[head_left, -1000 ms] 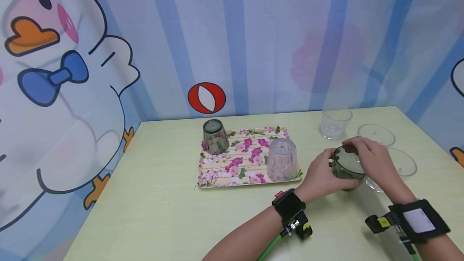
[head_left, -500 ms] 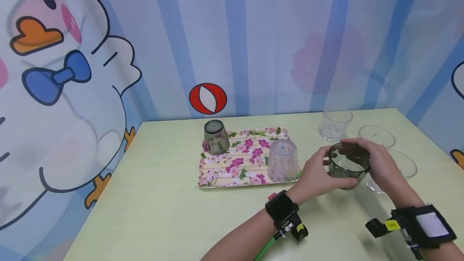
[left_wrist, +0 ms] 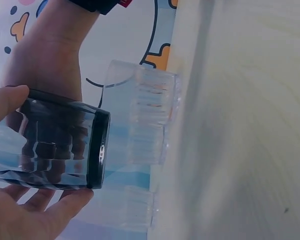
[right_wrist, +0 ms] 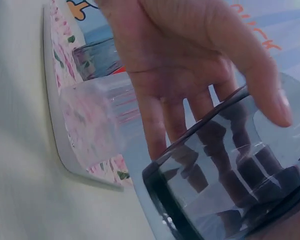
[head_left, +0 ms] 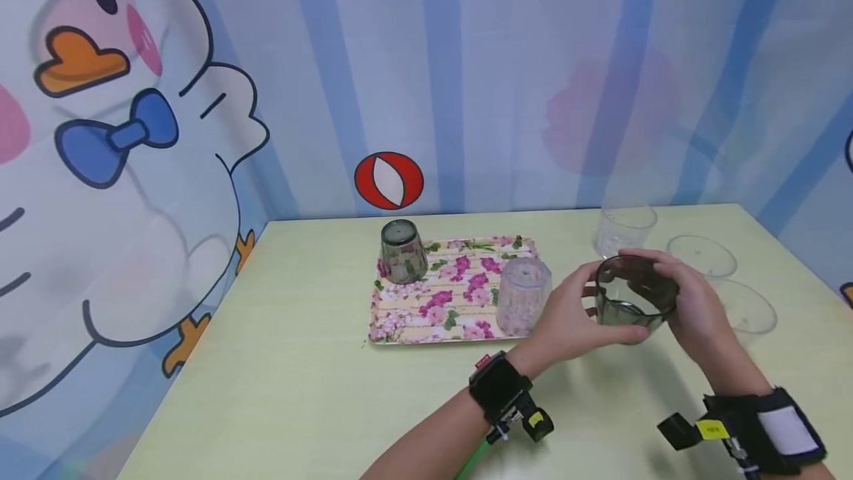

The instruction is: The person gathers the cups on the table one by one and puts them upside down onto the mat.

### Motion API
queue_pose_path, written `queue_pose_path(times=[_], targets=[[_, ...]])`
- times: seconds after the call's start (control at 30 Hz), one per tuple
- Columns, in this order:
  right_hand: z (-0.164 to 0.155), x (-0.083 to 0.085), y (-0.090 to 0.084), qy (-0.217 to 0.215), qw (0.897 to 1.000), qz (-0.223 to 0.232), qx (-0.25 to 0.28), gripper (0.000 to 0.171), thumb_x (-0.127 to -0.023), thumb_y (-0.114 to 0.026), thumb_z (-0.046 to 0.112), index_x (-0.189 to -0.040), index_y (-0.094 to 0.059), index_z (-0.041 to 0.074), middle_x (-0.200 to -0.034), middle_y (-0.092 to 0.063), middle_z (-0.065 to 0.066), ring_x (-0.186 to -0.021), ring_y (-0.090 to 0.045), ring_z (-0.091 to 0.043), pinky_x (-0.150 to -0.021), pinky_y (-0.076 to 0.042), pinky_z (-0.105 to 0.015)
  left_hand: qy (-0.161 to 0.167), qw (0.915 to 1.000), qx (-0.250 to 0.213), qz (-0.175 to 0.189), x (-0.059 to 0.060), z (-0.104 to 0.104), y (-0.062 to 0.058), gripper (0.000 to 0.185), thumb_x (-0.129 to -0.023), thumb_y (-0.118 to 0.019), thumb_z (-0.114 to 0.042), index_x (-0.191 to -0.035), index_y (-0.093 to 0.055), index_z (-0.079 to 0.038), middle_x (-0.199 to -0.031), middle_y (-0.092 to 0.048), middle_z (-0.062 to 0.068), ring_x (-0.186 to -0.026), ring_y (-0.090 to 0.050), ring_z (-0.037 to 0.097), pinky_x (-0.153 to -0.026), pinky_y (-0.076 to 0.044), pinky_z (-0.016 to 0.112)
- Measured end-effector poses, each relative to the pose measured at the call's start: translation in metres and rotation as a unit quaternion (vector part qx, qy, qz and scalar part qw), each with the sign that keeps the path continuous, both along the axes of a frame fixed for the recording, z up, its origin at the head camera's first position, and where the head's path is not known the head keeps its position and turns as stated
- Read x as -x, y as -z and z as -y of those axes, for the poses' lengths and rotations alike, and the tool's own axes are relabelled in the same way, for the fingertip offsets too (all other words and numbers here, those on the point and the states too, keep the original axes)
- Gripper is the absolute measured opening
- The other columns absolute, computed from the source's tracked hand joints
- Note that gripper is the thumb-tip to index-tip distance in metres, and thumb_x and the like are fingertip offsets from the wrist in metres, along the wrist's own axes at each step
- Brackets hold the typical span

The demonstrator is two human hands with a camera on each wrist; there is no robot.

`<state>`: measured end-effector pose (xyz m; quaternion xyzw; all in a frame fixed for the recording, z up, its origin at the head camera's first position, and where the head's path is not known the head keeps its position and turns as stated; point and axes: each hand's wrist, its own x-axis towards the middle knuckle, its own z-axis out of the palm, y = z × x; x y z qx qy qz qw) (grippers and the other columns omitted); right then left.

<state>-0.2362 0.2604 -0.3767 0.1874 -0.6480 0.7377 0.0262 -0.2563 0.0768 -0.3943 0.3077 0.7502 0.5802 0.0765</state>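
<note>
A smoky grey-green glass tumbler (head_left: 620,314) is held upright above the right part of the table, its mouth facing up. My left hand (head_left: 566,321) grips its left side, thumb along the near wall and fingers round the far side. My right hand (head_left: 696,306) holds the glass from the right, fingers over the far wall. In the left wrist view the tumbler's thick base (left_wrist: 97,150) stands apart from the tabletop. On a flowered tray (head_left: 440,317), another smoky tumbler (head_left: 403,254) and a clear tumbler (head_left: 523,298) stand upside down.
Beyond the hands, a clear glass (head_left: 623,232) stands at the back right of the pale table (head_left: 280,384). Two more clear glasses show by their rims, the farther glass (head_left: 702,256) and the nearer glass (head_left: 746,308), right of my right hand. A printed curtain (head_left: 480,95) hangs behind.
My right hand has shifted from over the tumbler's rim to its right side. The tumbler has come up slightly in both hands. The glasses on the tray have not moved.
</note>
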Motion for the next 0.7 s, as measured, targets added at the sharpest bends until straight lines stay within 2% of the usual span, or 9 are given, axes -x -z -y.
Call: queue_pose_path(times=[0.17,0.3,0.57,0.7], targets=[[0.014,0.001,-0.005,-0.01,0.999,-0.039,0.032,0.044,-0.105,-0.021,0.009,-0.131,-0.056,0.005,-0.117,-0.07,0.008,-0.111,-0.063,-0.003,-0.094,-0.049,-0.015,0.015,0.9997,-0.011,0.016,0.0,0.011,-0.008,0.079,-0.077,-0.08,-0.025,-0.142,-0.037,-0.035,-0.143,-0.046,-0.01,-0.122,-0.052,0.01,-0.086,-0.052,0.016],[0.024,0.002,-0.01,-0.002,0.998,-0.055,0.041,0.046,-0.104,-0.019,0.007,-0.129,-0.057,0.005,-0.117,-0.07,0.007,-0.11,-0.064,-0.005,-0.093,-0.051,-0.016,0.022,0.9994,-0.008,0.027,0.002,0.022,-0.016,0.079,-0.078,-0.079,-0.023,-0.142,-0.036,-0.036,-0.143,-0.046,-0.009,-0.124,-0.052,0.013,-0.087,-0.053,0.016],[0.049,0.005,-0.021,0.025,0.996,-0.069,0.058,0.047,-0.102,-0.019,0.005,-0.123,-0.061,0.006,-0.112,-0.072,0.006,-0.106,-0.067,-0.005,-0.092,-0.052,-0.017,0.014,0.9996,0.01,0.021,0.005,0.042,-0.031,0.08,-0.076,-0.081,-0.026,-0.142,-0.037,-0.036,-0.143,-0.046,-0.008,-0.126,-0.051,0.014,-0.09,-0.053,0.017],[0.066,0.008,-0.028,0.044,0.996,-0.065,0.042,0.045,-0.102,-0.02,0.007,-0.123,-0.06,0.007,-0.11,-0.072,0.009,-0.106,-0.066,-0.004,-0.092,-0.052,-0.017,0.008,0.9998,0.006,0.016,0.008,0.058,-0.036,0.079,-0.077,-0.08,-0.025,-0.142,-0.037,-0.037,-0.143,-0.046,-0.005,-0.127,-0.052,0.017,-0.096,-0.052,0.02]])
